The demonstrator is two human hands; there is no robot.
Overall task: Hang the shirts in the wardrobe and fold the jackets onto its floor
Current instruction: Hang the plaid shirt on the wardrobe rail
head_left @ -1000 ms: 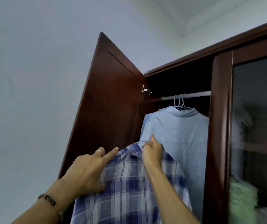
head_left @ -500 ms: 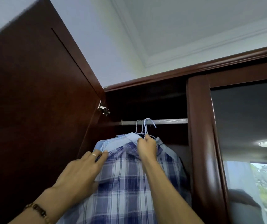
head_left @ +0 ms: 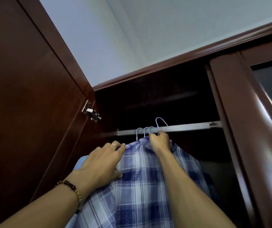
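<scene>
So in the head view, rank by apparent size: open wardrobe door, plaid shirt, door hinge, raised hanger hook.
1. open wardrobe door, nearest the camera, so enlarged
2. plaid shirt
3 and 4. door hinge and raised hanger hook: look alike, unranked

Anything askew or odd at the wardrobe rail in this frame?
One pale blue wire hanger hook rides higher than the three hooks seated on the grey metal rail; the right hand pinches its neck above the blue plaid shirt. It looks mid-placement, not damaged. Nothing else stands out.
</scene>
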